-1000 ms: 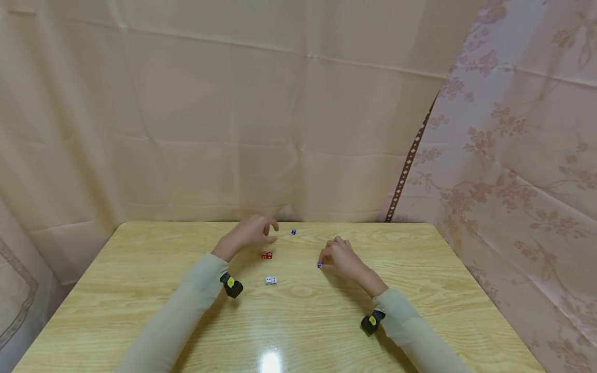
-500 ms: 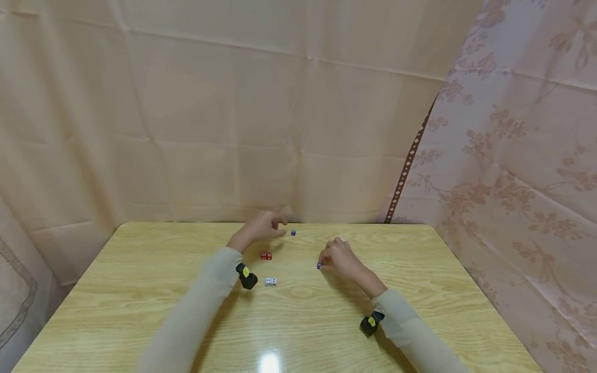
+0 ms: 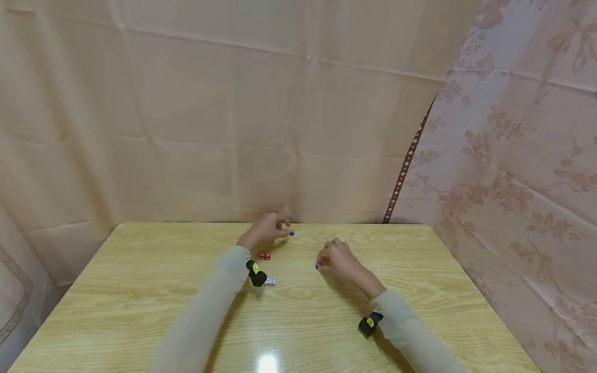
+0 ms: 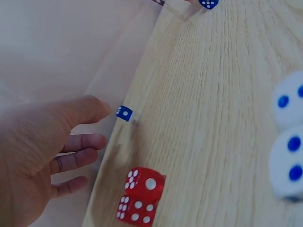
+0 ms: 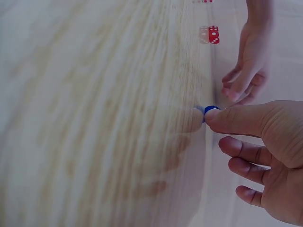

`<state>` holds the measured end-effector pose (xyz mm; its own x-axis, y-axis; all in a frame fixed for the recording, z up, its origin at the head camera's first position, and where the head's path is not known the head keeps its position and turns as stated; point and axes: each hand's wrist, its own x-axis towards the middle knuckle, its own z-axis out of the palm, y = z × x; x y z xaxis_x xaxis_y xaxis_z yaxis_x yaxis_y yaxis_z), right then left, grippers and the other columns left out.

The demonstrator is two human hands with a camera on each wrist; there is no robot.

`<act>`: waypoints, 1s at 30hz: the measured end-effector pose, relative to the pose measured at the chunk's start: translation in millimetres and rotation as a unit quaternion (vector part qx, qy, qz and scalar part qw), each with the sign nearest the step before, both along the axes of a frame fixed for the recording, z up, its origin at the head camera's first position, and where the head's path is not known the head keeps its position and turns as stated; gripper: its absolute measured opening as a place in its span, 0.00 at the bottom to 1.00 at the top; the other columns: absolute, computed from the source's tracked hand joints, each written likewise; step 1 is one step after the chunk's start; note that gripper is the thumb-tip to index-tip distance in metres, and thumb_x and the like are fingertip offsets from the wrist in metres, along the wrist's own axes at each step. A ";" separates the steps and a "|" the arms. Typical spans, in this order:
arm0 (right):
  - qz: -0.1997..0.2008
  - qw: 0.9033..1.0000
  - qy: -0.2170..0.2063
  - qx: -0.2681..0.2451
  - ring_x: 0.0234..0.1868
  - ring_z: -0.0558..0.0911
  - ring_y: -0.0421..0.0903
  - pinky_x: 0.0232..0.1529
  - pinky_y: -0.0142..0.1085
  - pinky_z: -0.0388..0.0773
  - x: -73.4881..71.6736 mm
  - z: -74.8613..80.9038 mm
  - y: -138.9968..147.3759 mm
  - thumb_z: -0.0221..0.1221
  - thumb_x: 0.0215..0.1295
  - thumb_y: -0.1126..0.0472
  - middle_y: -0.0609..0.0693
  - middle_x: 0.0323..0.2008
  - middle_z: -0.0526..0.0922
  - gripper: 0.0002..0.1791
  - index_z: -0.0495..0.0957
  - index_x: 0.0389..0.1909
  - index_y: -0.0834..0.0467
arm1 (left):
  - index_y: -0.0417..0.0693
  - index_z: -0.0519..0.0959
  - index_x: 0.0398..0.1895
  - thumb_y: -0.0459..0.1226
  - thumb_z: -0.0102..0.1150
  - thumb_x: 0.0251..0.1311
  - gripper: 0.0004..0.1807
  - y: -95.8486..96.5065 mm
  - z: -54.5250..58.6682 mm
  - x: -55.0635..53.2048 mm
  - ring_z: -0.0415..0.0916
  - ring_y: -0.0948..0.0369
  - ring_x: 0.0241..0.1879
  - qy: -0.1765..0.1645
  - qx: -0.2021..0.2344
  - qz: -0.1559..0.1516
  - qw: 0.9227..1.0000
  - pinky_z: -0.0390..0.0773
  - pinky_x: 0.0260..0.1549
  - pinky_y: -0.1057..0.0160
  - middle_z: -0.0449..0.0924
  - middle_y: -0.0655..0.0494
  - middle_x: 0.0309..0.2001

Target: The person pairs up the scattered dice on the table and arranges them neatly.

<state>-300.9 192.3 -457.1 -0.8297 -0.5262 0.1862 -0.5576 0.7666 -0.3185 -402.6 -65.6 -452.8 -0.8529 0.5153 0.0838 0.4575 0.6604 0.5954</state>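
Note:
My left hand (image 3: 268, 228) reaches over the far side of the table, its thumb and fingers spread apart beside a small blue die (image 4: 124, 113). In the left wrist view a narrow gap separates the thumb tip from that die. My right hand (image 3: 342, 260) pinches a second blue die (image 3: 318, 265) at the tabletop. Its thumb (image 5: 236, 119) covers part of this die in the right wrist view, where the index finger is hidden. Two red dice (image 4: 140, 196) sit side by side below the left hand. Two white dice (image 4: 289, 142) stand together nearer me, partly behind the left wrist camera.
The wooden table (image 3: 298, 321) has its far edge just beyond the left hand. A beige curtain (image 3: 210, 129) hangs behind it, and a flowered cloth (image 3: 522, 207) hangs on the right. Black cameras (image 3: 256, 274) are strapped to both wrists.
My left hand has moved right, past the red dice, to beside the far blue die. The left wrist camera now overlaps the white dice. My right hand stays in place with its die.

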 end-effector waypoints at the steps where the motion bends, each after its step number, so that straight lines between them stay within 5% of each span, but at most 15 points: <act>1: 0.000 1.000 0.000 0.000 0.34 0.62 0.42 0.41 0.38 0.54 0.2 0.2 -0.1 0.74 0.56 0.63 0.45 0.26 0.74 0.04 0.87 0.28 0.55 | 0.41 0.83 0.53 0.38 0.65 0.66 0.15 0.6 -0.9 -0.5 0.71 0.61 0.32 -0.004 0.001 0.002 1.000 0.71 0.31 0.66 0.79 0.53 0.34; 11: -0.003 1.000 -0.007 -0.001 0.35 0.62 0.42 0.41 0.38 0.54 1.0 1.3 -0.8 0.73 0.57 0.63 0.44 0.27 0.74 0.04 0.87 0.29 0.54 | 0.44 0.84 0.51 0.37 0.66 0.64 0.14 4.8 -10.6 -4.1 0.76 0.58 0.42 -0.024 0.018 0.021 0.999 0.75 0.42 0.61 0.82 0.50 0.42; 30: -0.004 1.000 0.009 0.010 0.34 0.63 0.41 0.40 0.37 0.54 0.0 -0.7 -0.1 0.74 0.56 0.62 0.44 0.26 0.75 0.05 0.87 0.28 0.53 | 0.47 0.86 0.46 0.37 0.67 0.62 0.10 12.9 -14.9 -8.7 0.77 0.58 0.42 -0.014 0.000 0.035 0.999 0.76 0.44 0.59 0.83 0.52 0.41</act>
